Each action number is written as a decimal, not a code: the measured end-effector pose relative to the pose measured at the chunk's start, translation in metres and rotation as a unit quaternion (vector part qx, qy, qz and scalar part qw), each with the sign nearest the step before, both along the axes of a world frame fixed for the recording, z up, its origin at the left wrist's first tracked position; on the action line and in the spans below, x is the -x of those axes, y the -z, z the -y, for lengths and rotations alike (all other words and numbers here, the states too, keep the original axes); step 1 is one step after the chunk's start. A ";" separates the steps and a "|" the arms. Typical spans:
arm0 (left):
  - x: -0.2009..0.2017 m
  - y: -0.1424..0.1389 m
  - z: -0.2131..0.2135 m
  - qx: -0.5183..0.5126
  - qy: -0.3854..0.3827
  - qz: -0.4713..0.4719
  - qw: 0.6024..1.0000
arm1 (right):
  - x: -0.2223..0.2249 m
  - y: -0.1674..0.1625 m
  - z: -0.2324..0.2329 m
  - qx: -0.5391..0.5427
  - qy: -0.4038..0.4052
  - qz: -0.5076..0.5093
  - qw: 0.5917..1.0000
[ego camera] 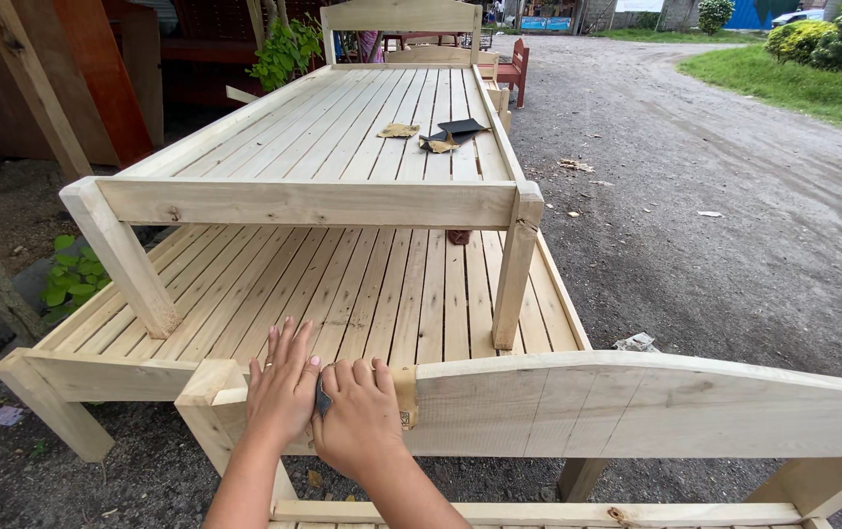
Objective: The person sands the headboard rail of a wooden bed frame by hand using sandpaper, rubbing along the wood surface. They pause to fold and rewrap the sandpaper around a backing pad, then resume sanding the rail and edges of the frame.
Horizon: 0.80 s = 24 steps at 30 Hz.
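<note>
While both hands rest on the arched pale unfinished wooden headboard (636, 407), the folded tan sheet of sandpaper (403, 395) lies flat vs. its front face, near the left end. R hand (360, 419): fingers curled, pressing the sheet to the wood; paper mostly under palm, one tan edge showing just right of the knuckles. L hand (282, 384): open, fingers spread, flat on the top edge, touching R hand, not gripping the paper. Beyond: two pale slatted wooden bed frames (342, 284), one stacked on the other; more sandpaper scraps (440, 135) on upper slats, well apart from hands. Grey gravel ground (734, 216) at right.
</note>
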<state>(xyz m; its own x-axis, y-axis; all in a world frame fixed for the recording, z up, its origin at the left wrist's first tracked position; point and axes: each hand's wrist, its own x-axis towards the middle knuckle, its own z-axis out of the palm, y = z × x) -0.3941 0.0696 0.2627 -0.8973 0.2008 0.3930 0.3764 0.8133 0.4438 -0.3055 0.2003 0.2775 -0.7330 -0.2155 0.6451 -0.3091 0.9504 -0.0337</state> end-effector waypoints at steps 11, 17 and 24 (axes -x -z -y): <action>-0.006 -0.016 -0.016 0.109 -0.069 0.121 0.984 | -0.091 -0.049 -0.179 -0.030 0.179 0.018 0.983; -0.004 -0.018 -0.014 0.095 -0.056 0.091 0.990 | -0.038 -0.068 -0.067 -0.069 0.103 0.220 0.968; -0.005 -0.017 -0.016 0.086 -0.049 0.089 0.991 | -0.065 -0.064 -0.072 -0.064 0.037 -0.025 0.997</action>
<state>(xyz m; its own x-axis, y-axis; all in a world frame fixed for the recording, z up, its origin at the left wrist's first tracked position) -0.3891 0.0854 0.2794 -0.9679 0.1585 0.1950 0.2194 0.9114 0.3480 -0.2409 0.2724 0.3416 -0.7175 -0.2463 0.6515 -0.2372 0.9659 0.1039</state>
